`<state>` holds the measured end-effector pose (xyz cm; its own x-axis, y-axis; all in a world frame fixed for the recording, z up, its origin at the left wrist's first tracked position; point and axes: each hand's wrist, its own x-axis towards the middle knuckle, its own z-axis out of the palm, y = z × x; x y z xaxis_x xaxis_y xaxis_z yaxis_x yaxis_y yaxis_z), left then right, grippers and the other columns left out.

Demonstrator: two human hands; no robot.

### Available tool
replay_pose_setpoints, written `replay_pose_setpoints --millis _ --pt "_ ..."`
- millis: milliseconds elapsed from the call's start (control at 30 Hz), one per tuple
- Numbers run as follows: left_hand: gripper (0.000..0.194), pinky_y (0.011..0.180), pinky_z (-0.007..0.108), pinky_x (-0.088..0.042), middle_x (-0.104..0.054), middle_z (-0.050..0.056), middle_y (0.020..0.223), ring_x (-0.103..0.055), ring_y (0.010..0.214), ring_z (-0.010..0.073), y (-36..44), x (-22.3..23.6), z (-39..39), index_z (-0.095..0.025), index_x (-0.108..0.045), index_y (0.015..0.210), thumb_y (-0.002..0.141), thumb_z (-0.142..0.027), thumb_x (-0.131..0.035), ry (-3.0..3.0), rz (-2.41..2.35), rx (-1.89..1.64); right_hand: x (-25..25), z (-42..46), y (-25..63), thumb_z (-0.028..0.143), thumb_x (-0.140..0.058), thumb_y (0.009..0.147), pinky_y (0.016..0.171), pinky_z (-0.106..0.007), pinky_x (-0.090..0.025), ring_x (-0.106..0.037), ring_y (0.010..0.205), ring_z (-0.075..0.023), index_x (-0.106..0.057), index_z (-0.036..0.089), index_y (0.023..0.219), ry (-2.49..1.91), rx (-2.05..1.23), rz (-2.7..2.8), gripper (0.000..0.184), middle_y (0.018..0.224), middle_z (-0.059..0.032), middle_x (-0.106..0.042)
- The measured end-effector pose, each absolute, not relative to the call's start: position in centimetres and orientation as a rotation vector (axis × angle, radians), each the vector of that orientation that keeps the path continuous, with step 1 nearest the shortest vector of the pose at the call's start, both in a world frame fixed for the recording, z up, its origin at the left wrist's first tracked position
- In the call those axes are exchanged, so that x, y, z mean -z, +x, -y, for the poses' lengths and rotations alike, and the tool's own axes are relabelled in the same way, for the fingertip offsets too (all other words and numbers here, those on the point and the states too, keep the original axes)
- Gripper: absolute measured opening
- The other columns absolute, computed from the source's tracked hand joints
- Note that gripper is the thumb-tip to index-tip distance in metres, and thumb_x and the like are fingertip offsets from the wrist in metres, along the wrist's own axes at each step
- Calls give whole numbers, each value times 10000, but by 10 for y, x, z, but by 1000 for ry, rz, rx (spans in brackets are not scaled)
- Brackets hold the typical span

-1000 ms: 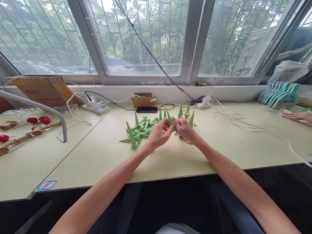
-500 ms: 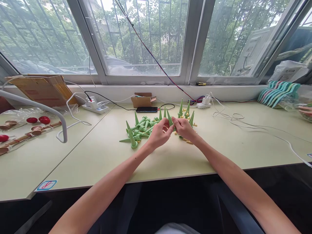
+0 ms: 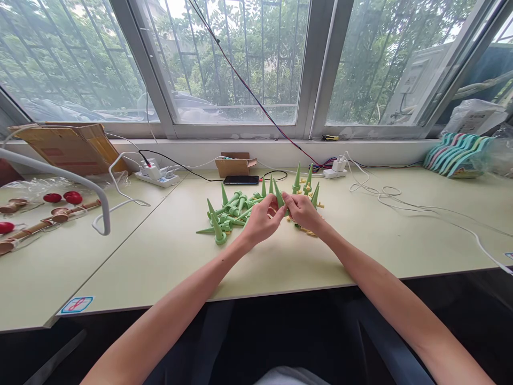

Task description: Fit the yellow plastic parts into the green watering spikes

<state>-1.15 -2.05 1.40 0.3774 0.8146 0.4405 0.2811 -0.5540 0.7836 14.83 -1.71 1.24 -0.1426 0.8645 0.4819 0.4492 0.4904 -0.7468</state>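
A green plastic watering spike (image 3: 278,193) points upward between my hands. My left hand (image 3: 262,218) is closed around its side, and the fingers of my right hand (image 3: 303,212) pinch at its lower end. My fingers hide its base, and I cannot tell whether a yellow piece is there. To the left lies a pile of green spikes (image 3: 230,213), with one upright spike (image 3: 217,227) at the front. Beyond my right hand stand several spikes (image 3: 296,181) fitted with yellow valves (image 3: 319,205). Small yellow pieces (image 3: 309,232) lie partly hidden below that hand.
Behind the pile are a black phone (image 3: 241,180) and a small open cardboard box (image 3: 234,164). Power strips (image 3: 158,177) and a white cable (image 3: 430,208) lie on the table (image 3: 160,267). Wooden toys with red balls (image 3: 52,198) are at left, turquoise hangers (image 3: 457,155) at right.
My hands and the spike look almost unmoved. At the far right, another person's hand has left the view, and the clear plastic by the hangers has shifted.
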Motion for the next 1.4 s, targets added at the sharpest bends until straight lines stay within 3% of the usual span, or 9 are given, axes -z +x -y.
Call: replay_pose_setpoints --millis 300,633,900,1400 --pt "263 538 231 -479 -602 9 794 -555 612 102 -12 -14 20 -199 -502 873 889 -457 -551 2033 -941 -1132 -11 16 148 665 -347 942 454 -250 -280 -344 424 -86 -356 200 556 -1106 -553 1765 604 437 36 -378" --pt "89 562 197 -476 -548 21 865 -561 686 98 -15 -11 18 -201 -562 890 900 -286 -537 2309 -900 -1259 -11 15 148 680 -383 918 445 -242 -307 -381 414 -91 -376 200 520 -1082 -631 1725 623 421 28 -391" --pt "122 572 214 -451 -573 17 909 -499 578 67 -15 -10 19 -213 -599 1005 920 -257 -524 2435 -861 -1292 -13 16 148 608 -393 940 440 -238 -328 -387 393 -90 -363 204 471 -1099 -676 1713 620 384 18 -399" --pt "129 516 210 -424 -632 16 947 -437 520 53 -8 -13 27 -214 -562 1001 880 -238 -529 2186 -889 -1293 -14 17 146 692 -378 910 432 -255 -316 -342 381 -90 -355 209 473 -1085 -705 1715 652 381 28 -356"
